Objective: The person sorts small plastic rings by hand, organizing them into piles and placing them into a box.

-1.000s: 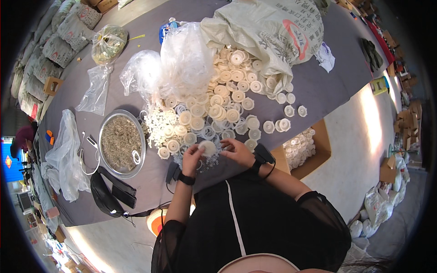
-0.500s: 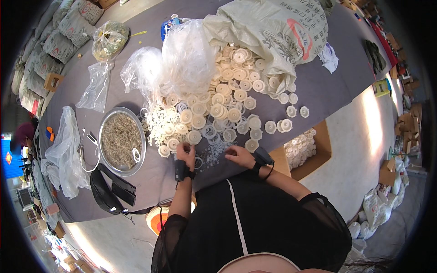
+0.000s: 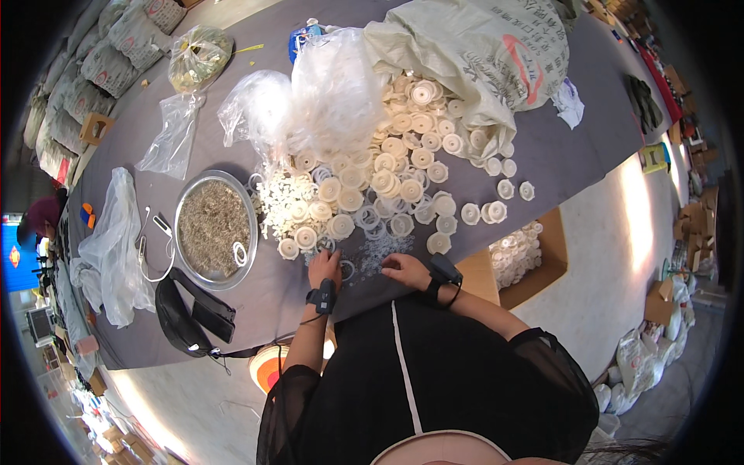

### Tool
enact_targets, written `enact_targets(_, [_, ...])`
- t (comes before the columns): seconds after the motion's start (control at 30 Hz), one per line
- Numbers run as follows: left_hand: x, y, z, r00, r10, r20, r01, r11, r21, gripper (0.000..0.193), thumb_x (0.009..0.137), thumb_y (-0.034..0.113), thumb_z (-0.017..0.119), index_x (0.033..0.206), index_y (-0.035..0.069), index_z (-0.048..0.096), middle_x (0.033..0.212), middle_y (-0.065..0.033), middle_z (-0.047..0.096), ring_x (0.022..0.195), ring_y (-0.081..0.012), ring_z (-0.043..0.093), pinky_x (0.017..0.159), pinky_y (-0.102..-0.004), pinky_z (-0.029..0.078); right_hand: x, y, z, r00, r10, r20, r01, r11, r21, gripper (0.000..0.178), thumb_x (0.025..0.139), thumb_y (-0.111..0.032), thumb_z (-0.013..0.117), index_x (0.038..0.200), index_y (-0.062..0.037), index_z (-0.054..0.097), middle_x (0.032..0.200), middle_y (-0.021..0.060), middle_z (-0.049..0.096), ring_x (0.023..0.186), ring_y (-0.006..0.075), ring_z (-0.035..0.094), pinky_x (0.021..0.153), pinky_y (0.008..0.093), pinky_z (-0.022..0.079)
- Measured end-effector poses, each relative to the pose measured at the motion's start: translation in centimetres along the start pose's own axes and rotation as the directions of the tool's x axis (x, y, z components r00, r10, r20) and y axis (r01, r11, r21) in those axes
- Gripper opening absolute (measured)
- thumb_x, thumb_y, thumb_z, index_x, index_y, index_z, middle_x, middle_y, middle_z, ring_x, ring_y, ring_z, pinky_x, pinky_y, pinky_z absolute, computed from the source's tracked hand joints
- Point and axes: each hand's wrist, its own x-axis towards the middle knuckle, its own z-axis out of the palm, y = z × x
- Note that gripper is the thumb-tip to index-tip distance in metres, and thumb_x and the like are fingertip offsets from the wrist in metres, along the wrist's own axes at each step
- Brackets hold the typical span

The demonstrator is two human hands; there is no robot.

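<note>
My left hand (image 3: pixel 325 268) is at the near edge of the pile of cream plastic discs (image 3: pixel 339 226), its fingers drawn together beside some clear rings. Whatever lies between its fingertips is too small to make out. To its right, my right hand (image 3: pixel 408 270) has curled fingers, with thumb and fingertips close together; anything they hold cannot be made out. Between the hands are scattered tiny clear rings (image 3: pixel 378 249). A larger clear ring (image 3: pixel 347 270) lies just right of my left hand. Small cream pieces (image 3: pixel 280 203) are heaped on the pile's left side.
A round metal tray (image 3: pixel 180 246) of small brownish parts has white rings (image 3: pixel 239 254) on it. A black pouch (image 3: pixel 180 316) lies near the edge. Clear plastic bags (image 3: pixel 329 89) and a woven sack (image 3: pixel 473 58) lie behind. A cardboard box (image 3: pixel 552 252) of discs stands right, below the tabletop.
My left hand has shifted slightly right and toward me, off the front disc. My right hand stays near the tiny rings. The whole view has shifted a little.
</note>
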Motion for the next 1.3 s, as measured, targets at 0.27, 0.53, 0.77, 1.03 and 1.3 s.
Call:
enact_targets(0.27, [-0.3,-0.4,-1.3,0.998,-0.056,-0.023,0.056,0.998,-0.002,0.022,0.068,0.010,0.058,0.090,0.009,0.057,0.082,-0.0078,0.051,0.079,-0.0254,0.050,0.069,-0.0351,0.038,0.3,-0.1,1.7,0.999,-0.008,0.046,0.009,0.999,-0.034,0.029,0.077,-0.022,0.058,0.095,-0.0003,0.055,0.089,0.0123,0.060,0.082,0.0217,0.058,0.074,0.0308,0.045])
enact_targets(0.53, [-1.9,-0.9,-0.1,0.999,-0.019,0.039,0.021,0.998,-0.053,0.024,0.067,0.009,0.059,0.091,0.008,0.056,0.086,-0.0109,0.052,0.080,-0.0283,0.052,0.070,-0.0355,0.040,0.9,0.2,3.6,0.996,-0.032,0.080,0.036,0.998,-0.045,0.026,0.077,-0.017,0.059,0.096,-0.0001,0.055,0.088,0.0104,0.060,0.083,0.0167,0.058,0.073,0.0279,0.046])
enact_targets(0.77, [-2.8,-0.5,-0.9,0.986,-0.167,-0.012,0.157,0.947,-0.281,0.026,0.070,0.004,0.056,0.096,0.006,0.055,0.085,-0.0129,0.051,0.078,-0.0278,0.052,0.069,-0.0344,0.042,2.6,-1.5,4.9,0.993,-0.120,-0.008,0.115,0.968,-0.221,0.020,0.075,-0.011,0.057,0.093,-0.0036,0.057,0.091,0.0106,0.059,0.082,0.0249,0.058,0.072,0.0311,0.045])
enact_targets(1.03, [-5.8,-1.7,-1.5,0.902,-0.413,-0.128,0.285,0.791,-0.542,0.031,0.074,0.001,0.053,0.104,0.004,0.051,0.090,-0.0104,0.047,0.072,-0.0195,0.049,0.066,-0.0260,0.042,6.5,-2.9,6.4,0.852,-0.521,0.054,0.451,0.678,-0.581,0.018,0.067,-0.014,0.061,0.084,-0.0079,0.060,0.078,0.0093,0.053,0.079,0.0264,0.051,0.068,0.0347,0.043])
enact_targets(1.3, [-6.8,-0.7,-2.0,0.855,-0.483,-0.190,0.326,0.784,-0.528,0.028,0.074,0.000,0.053,0.102,0.003,0.051,0.091,-0.0101,0.047,0.072,-0.0174,0.049,0.065,-0.0252,0.041,9.0,-3.1,8.5,0.847,-0.490,0.207,0.474,0.518,-0.712,0.022,0.062,-0.019,0.065,0.081,-0.0084,0.059,0.080,0.0083,0.051,0.082,0.0258,0.049,0.069,0.0369,0.043])
